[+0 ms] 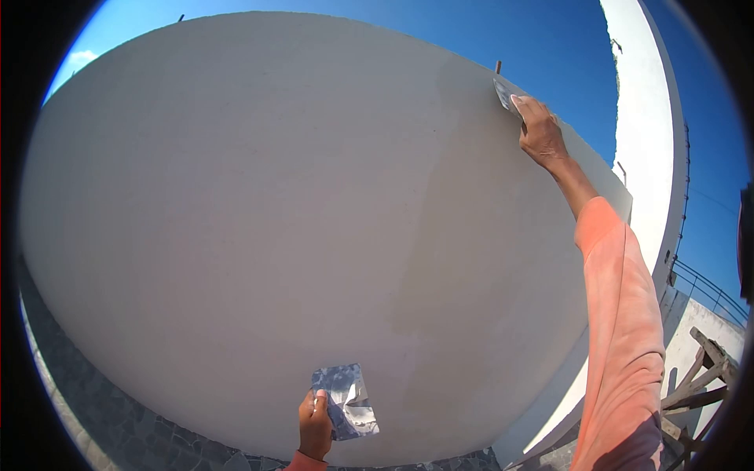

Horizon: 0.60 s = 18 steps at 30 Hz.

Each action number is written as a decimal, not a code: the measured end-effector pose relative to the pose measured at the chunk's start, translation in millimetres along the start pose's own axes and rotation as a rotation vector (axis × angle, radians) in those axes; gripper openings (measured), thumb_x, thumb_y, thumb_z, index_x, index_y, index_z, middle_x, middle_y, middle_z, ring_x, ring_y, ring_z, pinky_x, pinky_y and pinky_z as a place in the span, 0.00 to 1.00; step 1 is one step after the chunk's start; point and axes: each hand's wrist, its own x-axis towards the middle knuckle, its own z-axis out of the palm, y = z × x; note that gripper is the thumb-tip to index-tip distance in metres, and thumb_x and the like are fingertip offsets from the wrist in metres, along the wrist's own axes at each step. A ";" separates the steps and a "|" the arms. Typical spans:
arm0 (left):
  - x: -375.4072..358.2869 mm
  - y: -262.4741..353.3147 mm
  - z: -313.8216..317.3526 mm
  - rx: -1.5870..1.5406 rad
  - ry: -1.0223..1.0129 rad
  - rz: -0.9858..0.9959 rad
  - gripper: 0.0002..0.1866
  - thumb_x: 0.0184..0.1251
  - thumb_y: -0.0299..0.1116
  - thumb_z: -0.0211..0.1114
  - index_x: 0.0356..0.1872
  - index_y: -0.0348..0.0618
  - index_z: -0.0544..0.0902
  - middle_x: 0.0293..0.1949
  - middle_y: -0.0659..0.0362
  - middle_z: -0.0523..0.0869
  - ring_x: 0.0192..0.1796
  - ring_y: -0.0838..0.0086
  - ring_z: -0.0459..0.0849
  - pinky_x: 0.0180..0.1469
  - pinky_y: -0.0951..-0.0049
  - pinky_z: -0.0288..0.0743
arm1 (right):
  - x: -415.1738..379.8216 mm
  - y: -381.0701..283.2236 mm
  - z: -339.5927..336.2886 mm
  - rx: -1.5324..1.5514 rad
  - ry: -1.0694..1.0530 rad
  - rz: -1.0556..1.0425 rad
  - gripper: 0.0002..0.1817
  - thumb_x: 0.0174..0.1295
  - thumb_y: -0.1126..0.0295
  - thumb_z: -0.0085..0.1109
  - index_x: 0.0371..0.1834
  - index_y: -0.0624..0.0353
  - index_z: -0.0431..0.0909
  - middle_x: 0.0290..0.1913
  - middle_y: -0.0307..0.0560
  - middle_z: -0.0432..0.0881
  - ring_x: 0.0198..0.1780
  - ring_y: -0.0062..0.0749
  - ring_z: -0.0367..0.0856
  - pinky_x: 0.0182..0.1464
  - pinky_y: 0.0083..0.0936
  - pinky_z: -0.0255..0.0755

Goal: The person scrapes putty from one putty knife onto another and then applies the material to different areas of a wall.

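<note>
My right hand (542,133) is raised high and closed on a flat metal scraper (505,96), its blade against the wall near the top edge. Low in the middle, my left hand (316,424) grips a square metal plate (343,392) with its thumb on the face. White paste lies on part of that plate. The broad pale wall (259,204) fills most of the view. A darker, damp-looking patch (463,259) runs down its right part, below my right hand.
Dark stone paving (169,439) runs along the wall's foot. At the right stand a tall white column (656,141), a metal railing (707,290) and a rough wooden frame (699,385). A short stub (498,67) sticks up from the wall's top.
</note>
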 end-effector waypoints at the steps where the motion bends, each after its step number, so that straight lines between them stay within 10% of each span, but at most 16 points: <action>1: 0.8 -2.2 -0.7 -0.004 -0.001 0.001 0.11 0.80 0.32 0.51 0.34 0.41 0.76 0.26 0.71 0.69 0.29 0.87 0.63 0.31 0.80 0.59 | -2.3 -8.2 -5.4 0.036 -0.036 -0.072 0.27 0.62 0.83 0.47 0.65 0.56 0.75 0.61 0.43 0.80 0.64 0.40 0.76 0.61 0.41 0.71; 6: -0.2 0.4 1.9 -0.022 -0.008 0.017 0.11 0.80 0.33 0.51 0.37 0.40 0.78 0.27 0.71 0.70 0.29 0.87 0.64 0.31 0.80 0.59 | 0.4 -35.9 -32.7 0.156 -0.035 -0.352 0.28 0.59 0.85 0.49 0.65 0.57 0.75 0.60 0.44 0.79 0.62 0.39 0.77 0.60 0.38 0.72; 18: -3.7 6.2 3.1 0.036 0.013 0.014 0.12 0.80 0.34 0.51 0.39 0.38 0.79 0.27 0.71 0.71 0.30 0.87 0.64 0.32 0.80 0.60 | 52.8 -44.9 1.4 0.032 -0.093 -0.004 0.33 0.58 0.85 0.47 0.71 0.54 0.71 0.62 0.45 0.76 0.63 0.43 0.76 0.62 0.43 0.71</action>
